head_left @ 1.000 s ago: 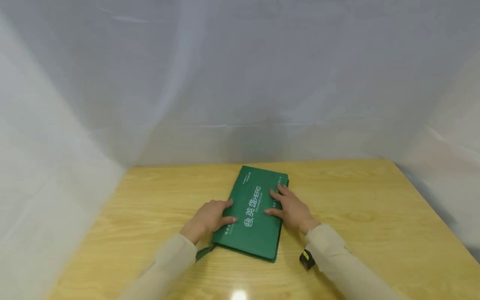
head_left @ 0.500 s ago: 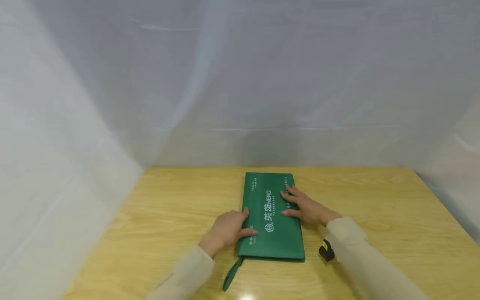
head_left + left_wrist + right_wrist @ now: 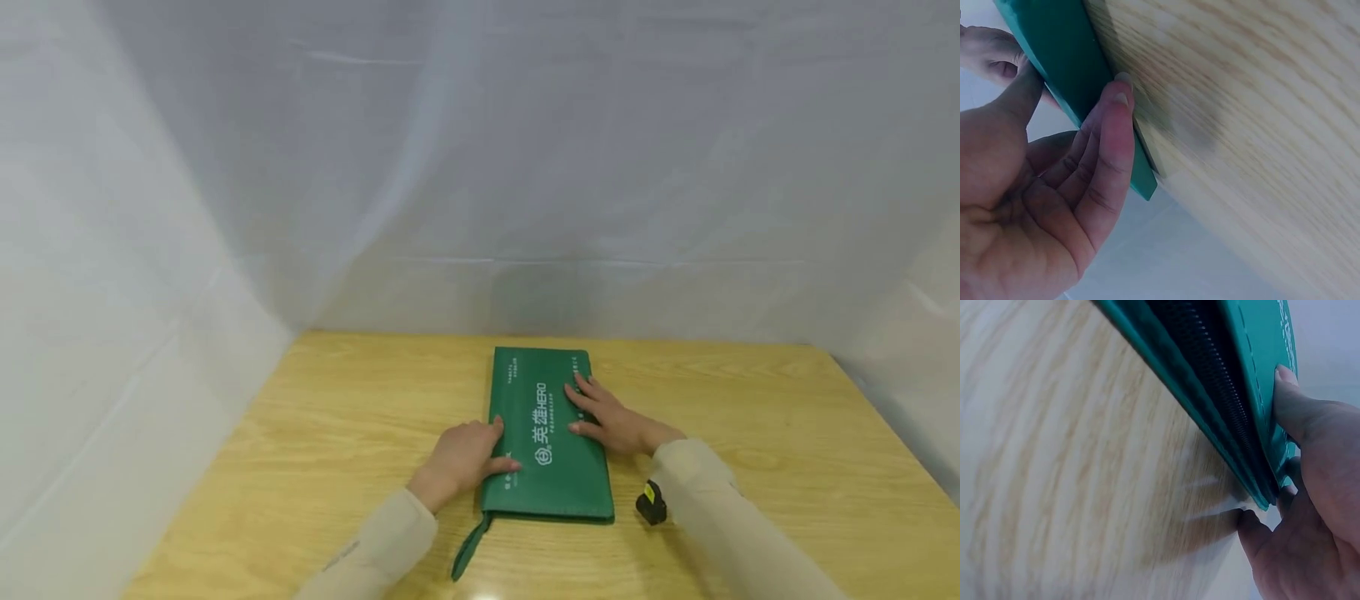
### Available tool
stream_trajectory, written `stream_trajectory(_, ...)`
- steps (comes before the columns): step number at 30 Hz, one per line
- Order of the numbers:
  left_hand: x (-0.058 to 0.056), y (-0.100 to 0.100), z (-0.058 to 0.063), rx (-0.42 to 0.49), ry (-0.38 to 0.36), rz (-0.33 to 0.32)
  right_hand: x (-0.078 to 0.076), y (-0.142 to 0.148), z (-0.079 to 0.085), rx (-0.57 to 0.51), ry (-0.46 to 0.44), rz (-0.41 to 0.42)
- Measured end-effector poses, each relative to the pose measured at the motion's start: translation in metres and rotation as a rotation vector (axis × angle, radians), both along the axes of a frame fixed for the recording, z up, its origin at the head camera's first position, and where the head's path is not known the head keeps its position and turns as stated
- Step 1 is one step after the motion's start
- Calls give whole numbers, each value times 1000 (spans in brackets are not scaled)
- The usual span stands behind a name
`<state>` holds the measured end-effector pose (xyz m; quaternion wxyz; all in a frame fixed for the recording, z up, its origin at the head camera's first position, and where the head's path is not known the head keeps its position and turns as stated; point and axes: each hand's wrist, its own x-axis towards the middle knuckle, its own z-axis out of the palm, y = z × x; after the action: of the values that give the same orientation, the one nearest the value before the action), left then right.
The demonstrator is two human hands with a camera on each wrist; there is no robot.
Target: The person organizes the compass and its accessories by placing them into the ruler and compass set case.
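A green zippered pouch with white lettering lies flat on the table, its long sides pointing away from me. My left hand holds its left edge; the thumb is on the cover and the fingers press along the side, down near the tabletop. On the right edge rests my right hand, with spread fingers and thumb touching the cover. The right wrist view shows the dark zipper along the pouch's side and a fingertip by the table. A green wrist strap hangs off the near left corner.
The pouch lies on a wooden table. Pale sheeting stands behind the far edge and on both sides. A small black device with a yellow label sits by the right sleeve.
The pouch has turned from slanted to nearly straight under both hands, and its strap has come into fuller view. Over the last half second hands and pouch have barely moved.
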<state>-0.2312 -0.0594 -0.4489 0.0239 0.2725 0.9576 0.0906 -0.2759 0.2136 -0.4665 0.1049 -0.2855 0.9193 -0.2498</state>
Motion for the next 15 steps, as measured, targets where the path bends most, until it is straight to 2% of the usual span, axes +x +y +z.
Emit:
stream_trajectory(9,0,-4,-2,1,-6,-7,3,-4,-4,-30,3,-2)
stream_trajectory(15,-3,-8,-3,8,-11,1,2,-7,-1,-21,7,-5)
